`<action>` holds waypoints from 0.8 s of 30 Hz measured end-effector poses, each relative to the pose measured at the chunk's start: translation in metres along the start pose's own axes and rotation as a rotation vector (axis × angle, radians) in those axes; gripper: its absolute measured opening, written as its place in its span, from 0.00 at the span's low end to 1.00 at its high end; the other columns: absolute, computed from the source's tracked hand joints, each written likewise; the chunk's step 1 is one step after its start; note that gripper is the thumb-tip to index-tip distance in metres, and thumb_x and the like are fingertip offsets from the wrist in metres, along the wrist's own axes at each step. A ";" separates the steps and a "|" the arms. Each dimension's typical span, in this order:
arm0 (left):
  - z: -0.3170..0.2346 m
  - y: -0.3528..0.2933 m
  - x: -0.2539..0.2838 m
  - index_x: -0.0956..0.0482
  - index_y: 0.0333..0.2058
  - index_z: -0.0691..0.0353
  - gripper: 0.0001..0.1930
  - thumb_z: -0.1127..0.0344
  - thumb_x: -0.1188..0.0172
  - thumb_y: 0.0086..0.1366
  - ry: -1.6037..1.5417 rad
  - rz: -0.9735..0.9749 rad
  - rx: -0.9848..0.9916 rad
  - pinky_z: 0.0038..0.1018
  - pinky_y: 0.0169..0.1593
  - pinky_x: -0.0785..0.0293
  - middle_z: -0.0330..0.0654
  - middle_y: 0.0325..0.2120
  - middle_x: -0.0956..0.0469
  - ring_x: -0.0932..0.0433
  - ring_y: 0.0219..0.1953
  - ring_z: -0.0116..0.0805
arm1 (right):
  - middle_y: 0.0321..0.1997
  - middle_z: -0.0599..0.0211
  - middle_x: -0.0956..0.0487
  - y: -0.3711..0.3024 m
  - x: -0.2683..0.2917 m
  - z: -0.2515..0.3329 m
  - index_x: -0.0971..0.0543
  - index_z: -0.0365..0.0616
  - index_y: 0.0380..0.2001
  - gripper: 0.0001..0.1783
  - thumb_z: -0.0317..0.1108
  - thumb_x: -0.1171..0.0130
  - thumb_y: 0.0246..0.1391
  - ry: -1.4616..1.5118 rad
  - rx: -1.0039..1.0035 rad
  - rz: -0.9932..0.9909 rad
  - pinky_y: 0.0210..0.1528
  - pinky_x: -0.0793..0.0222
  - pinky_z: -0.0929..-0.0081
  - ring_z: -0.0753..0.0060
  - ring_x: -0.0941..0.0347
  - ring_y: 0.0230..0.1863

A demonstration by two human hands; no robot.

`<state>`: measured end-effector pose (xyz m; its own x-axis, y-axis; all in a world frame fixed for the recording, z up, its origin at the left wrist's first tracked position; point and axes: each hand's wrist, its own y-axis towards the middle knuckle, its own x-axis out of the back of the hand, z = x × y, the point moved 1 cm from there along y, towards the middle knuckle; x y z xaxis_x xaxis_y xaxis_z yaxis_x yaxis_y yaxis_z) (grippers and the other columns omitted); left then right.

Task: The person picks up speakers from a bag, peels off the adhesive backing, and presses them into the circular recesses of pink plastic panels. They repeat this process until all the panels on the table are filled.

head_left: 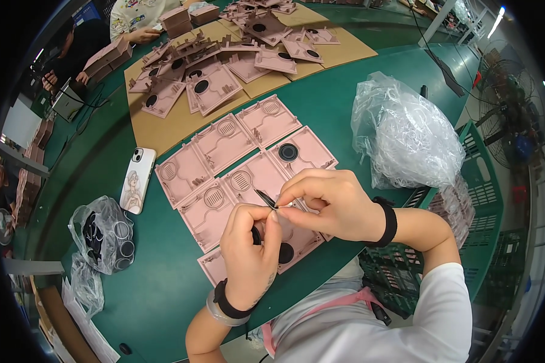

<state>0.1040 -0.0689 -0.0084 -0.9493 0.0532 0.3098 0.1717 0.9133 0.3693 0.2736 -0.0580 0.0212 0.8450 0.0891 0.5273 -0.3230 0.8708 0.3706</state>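
Note:
My left hand [248, 248] and my right hand [330, 202] meet in a pinch above the pink plastic panels [257, 175]. Between the fingertips is a thin dark piece [264, 198], seen edge-on and tapering to a point; its kind is unclear. Both hands are closed on it. Beneath them the panels lie in rows, several with round slotted grilles. A black round part [288, 152] sits in the panel beyond my right hand. Another black disc [285, 253] lies on a near panel, beside my left hand. My hands hide part of the nearest panels.
A clear bag of black rings [106, 236] and a phone [138, 180] lie left. A big clear plastic bag [406, 133] stands right, above a green crate [481, 199]. Panels [215, 85] are heaped on cardboard [333, 57] at the back. A co-worker's hand [144, 35] is far left.

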 end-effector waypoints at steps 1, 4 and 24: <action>0.000 0.000 0.000 0.29 0.29 0.66 0.05 0.77 0.41 0.59 -0.003 -0.005 0.001 0.23 0.24 0.39 0.41 0.22 0.32 0.36 0.19 0.27 | 0.34 0.71 0.21 0.000 0.000 0.000 0.20 0.41 0.30 0.08 0.25 0.34 0.44 -0.001 -0.001 0.001 0.18 0.44 0.84 0.85 0.43 0.14; 0.000 0.001 0.000 0.29 0.29 0.66 0.05 0.77 0.41 0.59 -0.001 -0.010 -0.001 0.23 0.23 0.39 0.40 0.22 0.32 0.36 0.19 0.27 | 0.34 0.71 0.21 0.001 0.000 -0.001 0.20 0.41 0.31 0.08 0.25 0.34 0.44 -0.003 0.006 0.006 0.18 0.44 0.84 0.85 0.43 0.14; 0.006 0.001 -0.001 0.27 0.29 0.67 0.04 0.75 0.41 0.60 -0.115 0.012 0.079 0.21 0.23 0.42 0.39 0.22 0.31 0.40 0.18 0.23 | 0.33 0.67 0.22 0.001 0.003 -0.008 0.20 0.40 0.32 0.06 0.26 0.36 0.48 0.006 0.009 0.031 0.24 0.34 0.81 0.76 0.29 0.24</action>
<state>0.1032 -0.0658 -0.0134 -0.9721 0.1062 0.2093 0.1661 0.9412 0.2943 0.2790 -0.0526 0.0171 0.8374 0.1187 0.5335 -0.3523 0.8635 0.3609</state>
